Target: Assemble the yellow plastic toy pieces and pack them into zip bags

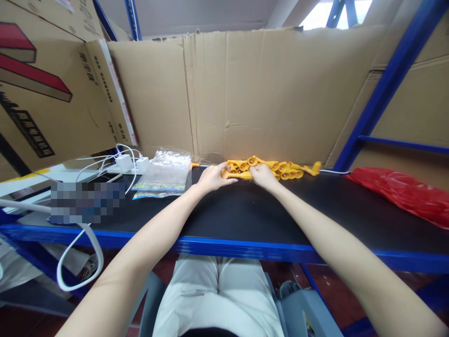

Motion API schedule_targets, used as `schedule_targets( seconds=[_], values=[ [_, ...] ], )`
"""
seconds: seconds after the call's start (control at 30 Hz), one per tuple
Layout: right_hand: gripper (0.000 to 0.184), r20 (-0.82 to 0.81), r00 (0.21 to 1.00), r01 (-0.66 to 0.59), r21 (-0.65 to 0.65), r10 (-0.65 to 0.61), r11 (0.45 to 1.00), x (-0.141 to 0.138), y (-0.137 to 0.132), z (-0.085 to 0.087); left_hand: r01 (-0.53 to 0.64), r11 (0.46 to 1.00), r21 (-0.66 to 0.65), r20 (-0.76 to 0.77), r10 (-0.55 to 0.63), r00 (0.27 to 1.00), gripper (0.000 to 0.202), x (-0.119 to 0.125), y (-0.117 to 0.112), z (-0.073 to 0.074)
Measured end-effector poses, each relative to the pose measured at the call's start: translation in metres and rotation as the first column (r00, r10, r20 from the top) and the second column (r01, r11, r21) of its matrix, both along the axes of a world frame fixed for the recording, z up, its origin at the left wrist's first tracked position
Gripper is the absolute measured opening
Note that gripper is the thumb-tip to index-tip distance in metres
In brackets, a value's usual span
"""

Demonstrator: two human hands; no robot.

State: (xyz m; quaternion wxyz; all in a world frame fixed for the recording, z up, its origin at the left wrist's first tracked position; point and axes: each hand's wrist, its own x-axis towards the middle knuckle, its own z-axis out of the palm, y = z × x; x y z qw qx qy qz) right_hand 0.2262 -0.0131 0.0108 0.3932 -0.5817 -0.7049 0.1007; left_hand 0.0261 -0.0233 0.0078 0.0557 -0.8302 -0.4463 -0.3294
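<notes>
A heap of yellow-orange plastic pipe-shaped pieces (289, 166), with round cup-like ends, lies toward the back of the black tabletop. At its left end, my left hand (211, 178) has thumb and fingers curved round the end of one piece. My right hand (264, 177) is closed at the heap's middle, its fingers curled over the pieces; its fingertips are partly hidden. Left of my left hand are flat clear plastic bags (164, 172) with a colourful printed edge.
A red plastic bag (400, 193) lies at the right. White chargers and cables (124, 163) stand at the left near a blurred-out object (87, 202). A cardboard wall (273, 93) rises behind, and a blue upright (389, 84) stands right. The blue table edge (242, 249) runs in front.
</notes>
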Motion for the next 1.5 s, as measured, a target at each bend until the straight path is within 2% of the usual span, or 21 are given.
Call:
schedule_targets(
  seconds=[0.1, 0.27, 0.53, 0.63, 0.7, 0.77, 0.87, 0.93, 1.07, 1.33, 1.5],
  values=[
    [0.038, -0.119, 0.993, -0.036, -0.135, 0.02, 0.99, -0.001, -0.004, 0.003, -0.007, 1.0, 0.01, -0.009, 0.007, 1.0, 0.046, 0.002, -0.003, 0.001],
    [0.037, -0.275, 0.961, -0.079, -0.28, -0.001, 0.957, -0.004, -0.014, 0.009, -0.025, 0.999, 0.043, -0.038, 0.026, 0.999, 0.044, 0.004, -0.006, 0.002],
    [0.038, -0.382, 0.922, -0.224, -0.388, 0.066, 0.894, 0.0, -0.016, 0.011, -0.036, 0.998, 0.054, -0.035, 0.038, 0.999, 0.043, 0.007, -0.013, 0.006],
    [0.042, -0.369, 0.923, -0.24, -0.325, 0.111, 0.915, 0.002, -0.012, 0.006, -0.054, 0.998, 0.015, -0.005, 0.054, 0.999, 0.043, 0.008, -0.011, 0.005],
    [0.044, -0.305, 0.938, -0.228, -0.192, 0.163, 0.954, 0.004, -0.008, 0.002, -0.06, 0.998, -0.02, 0.013, 0.06, 0.998, 0.044, 0.007, -0.008, 0.004],
    [0.045, -0.168, 0.962, -0.22, -0.006, 0.216, 0.975, 0.007, -0.004, -0.001, -0.057, 0.997, -0.046, 0.032, 0.059, 0.998, 0.046, 0.007, -0.005, 0.003],
    [0.045, 0.047, 0.979, -0.205, 0.223, 0.2, 0.953, 0.01, 0.0, -0.005, -0.045, 0.998, -0.053, 0.049, 0.047, 0.998, 0.046, 0.007, -0.004, 0.003],
    [0.045, 0.122, 0.984, -0.16, 0.289, 0.13, 0.944, 0.012, 0.002, -0.007, -0.033, 0.998, -0.046, 0.045, 0.035, 0.998, 0.045, 0.007, -0.004, 0.003],
    [0.045, 0.169, 0.985, -0.085, 0.282, 0.038, 0.956, 0.011, 0.005, -0.008, -0.022, 0.999, -0.033, 0.013, 0.023, 1.0, 0.045, 0.007, -0.006, 0.003],
    [0.041, 0.13, 0.991, -0.029, 0.152, 0.009, 0.988, 0.008, 0.01, -0.005, -0.039, 0.999, -0.003, -0.026, 0.039, 0.999, 0.045, 0.006, -0.004, 0.002],
    [0.042, 0.079, 0.997, -0.005, -0.022, 0.006, 1.0, 0.005, 0.004, 0.002, -0.049, 0.998, 0.025, -0.045, 0.05, 0.998, 0.044, 0.006, -0.007, 0.003]
  ],
)
